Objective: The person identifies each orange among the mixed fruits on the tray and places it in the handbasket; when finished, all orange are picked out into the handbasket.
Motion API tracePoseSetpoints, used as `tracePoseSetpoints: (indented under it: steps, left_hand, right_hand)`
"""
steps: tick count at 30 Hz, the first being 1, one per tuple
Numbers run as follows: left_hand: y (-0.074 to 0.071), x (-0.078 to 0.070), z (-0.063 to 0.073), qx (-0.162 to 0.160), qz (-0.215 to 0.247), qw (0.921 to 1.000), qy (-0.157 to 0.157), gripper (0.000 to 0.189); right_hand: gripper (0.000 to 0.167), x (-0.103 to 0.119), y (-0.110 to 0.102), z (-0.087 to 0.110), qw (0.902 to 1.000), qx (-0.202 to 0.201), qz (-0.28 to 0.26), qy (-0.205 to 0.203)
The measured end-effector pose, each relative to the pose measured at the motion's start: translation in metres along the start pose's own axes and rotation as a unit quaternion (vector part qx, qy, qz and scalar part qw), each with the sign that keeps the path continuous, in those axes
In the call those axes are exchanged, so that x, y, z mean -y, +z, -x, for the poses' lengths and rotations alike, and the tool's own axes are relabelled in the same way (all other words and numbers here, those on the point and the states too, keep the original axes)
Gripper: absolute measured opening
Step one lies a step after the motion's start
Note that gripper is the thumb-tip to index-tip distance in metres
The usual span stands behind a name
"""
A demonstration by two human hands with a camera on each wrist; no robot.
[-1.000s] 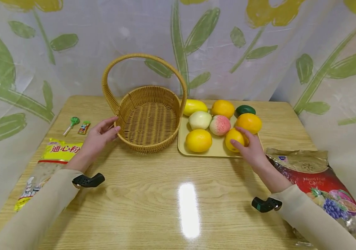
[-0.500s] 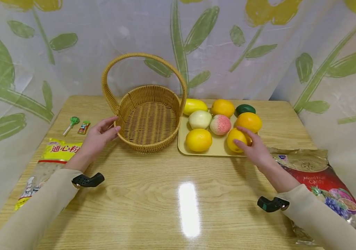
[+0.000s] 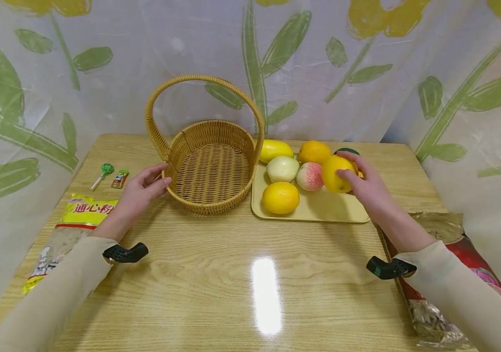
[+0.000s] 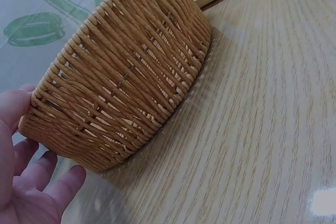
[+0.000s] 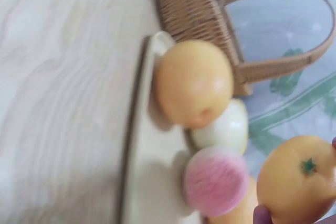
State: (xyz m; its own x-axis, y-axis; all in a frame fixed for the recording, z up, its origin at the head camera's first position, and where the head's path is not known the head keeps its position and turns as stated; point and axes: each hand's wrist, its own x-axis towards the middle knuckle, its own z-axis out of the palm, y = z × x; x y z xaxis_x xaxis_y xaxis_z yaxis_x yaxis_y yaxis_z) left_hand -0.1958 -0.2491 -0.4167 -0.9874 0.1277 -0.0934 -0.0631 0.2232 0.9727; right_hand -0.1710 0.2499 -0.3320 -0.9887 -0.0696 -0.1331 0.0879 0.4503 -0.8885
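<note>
My right hand (image 3: 366, 188) holds an orange (image 3: 337, 174), lifted above the right part of the pale yellow tray (image 3: 316, 215); in the right wrist view its green star-shaped stem mark shows. My left hand (image 3: 142, 190) is at the left rim of the wicker basket (image 3: 210, 203), thumb at the rim and fingers along the outer wall; the left wrist view shows the woven side (image 4: 121, 72) up close. No fruit lies in the basket. On the tray are a peach (image 3: 309, 177), a whitish round fruit (image 3: 282, 169), another orange (image 3: 280, 198) and more fruit.
A long yellow fruit (image 3: 275, 150) and a partly hidden dark green one (image 3: 348, 151) sit at the tray's back. Left are a lollipop (image 3: 102, 176), a small candy packet (image 3: 120, 179) and a pasta bag (image 3: 72, 230). A candy bag (image 3: 422, 313) lies under the right forearm.
My right hand has raised the orange off the tray's front right and moved it up and back. The left hand stays at the basket rim.
</note>
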Motion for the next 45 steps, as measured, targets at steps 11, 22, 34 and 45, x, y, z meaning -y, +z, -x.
tracePoseSetpoints:
  steps: [11,22,34,45]
  left_hand:
    - [0.0,-0.001,0.001,-0.003,0.001,1.0,-0.006,0.07]
    - [0.0,0.002,-0.003,0.002,-0.01,0.9998,0.019,0.066]
    - [0.0,0.003,-0.003,-0.009,0.001,0.9999,0.01,0.061]
    - [0.0,0.004,-0.003,-0.008,0.001,0.9999,0.011,0.062]
  right_hand:
    - [0.05,0.039,0.013,-0.009,0.9896,0.01,-0.143,-0.013]
    - [0.058,0.064,0.049,-0.02,0.9929,0.096,-0.02,-0.067]
    - [0.055,0.092,0.096,-0.047,0.9591,0.221,0.092,-0.15]
    - [0.057,0.112,0.164,-0.088,0.9528,0.217,0.136,-0.164]
